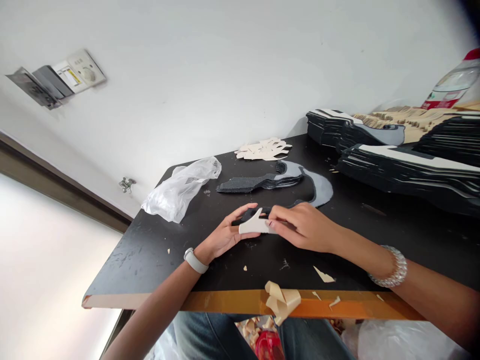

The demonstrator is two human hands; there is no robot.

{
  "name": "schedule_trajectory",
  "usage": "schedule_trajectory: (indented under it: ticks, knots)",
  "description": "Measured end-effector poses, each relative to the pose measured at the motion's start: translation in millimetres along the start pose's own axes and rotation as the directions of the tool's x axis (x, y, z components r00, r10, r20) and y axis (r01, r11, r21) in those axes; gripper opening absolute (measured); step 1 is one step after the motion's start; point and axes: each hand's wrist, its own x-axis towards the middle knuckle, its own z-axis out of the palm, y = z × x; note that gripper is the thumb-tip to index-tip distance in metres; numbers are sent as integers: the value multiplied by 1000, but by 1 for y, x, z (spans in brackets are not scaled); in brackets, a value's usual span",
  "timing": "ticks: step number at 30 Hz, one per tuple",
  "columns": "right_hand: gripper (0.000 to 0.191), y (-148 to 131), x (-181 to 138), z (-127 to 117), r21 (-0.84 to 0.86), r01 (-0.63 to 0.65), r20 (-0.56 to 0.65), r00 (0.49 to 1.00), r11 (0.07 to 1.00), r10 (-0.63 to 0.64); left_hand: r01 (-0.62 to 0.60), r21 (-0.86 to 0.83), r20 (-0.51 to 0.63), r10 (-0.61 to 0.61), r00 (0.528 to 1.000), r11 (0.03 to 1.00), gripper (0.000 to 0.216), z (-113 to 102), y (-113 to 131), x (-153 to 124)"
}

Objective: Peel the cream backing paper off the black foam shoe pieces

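My left hand (229, 230), with a pale watch strap at the wrist, is closed around the left end of a dark, flat cut piece (247, 215). Against that piece lies a white Y-shaped piece (251, 224). My right hand (305, 226) pinches the white piece's right end between thumb and fingers. Just beyond my hands sits a stack of dark grey cut pieces (258, 182) with light grey curved ends. One curved piece (323, 187) reaches from this stack toward my right hand. A pile of white strips (263, 149) lies farther back.
A crumpled clear plastic bag (183, 187) lies at the table's left. Tall stacks of black pieces (405, 170) and a red-capped bottle (452, 82) stand at the right. Peeled beige backing paper (281, 301) hangs over the taped front edge (225, 302).
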Motion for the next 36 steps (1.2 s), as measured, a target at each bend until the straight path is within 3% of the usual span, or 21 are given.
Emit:
schedule_trajectory:
  ticks: [2,5,14,28,36]
  knots:
    - [22,-1,1,5,-33,-49,145,988,998,54,-1,11,11,1,1000,1000,53,1,1,-1]
    - [24,-1,3,9,-70,-114,205,971,991,126,-7,39,53,5,999,999,53,4,2,-2]
    - [23,0,5,7,-173,-110,234,961,979,149,-18,176,124,-4,992,984,63,9,3,-5]
    - [24,1,5,7,-174,-117,195,969,978,151,35,33,226,-42,973,999,68,10,8,-8]
    - [21,0,4,8,-178,-141,183,968,974,174,20,37,122,-24,992,999,38,11,1,-6]
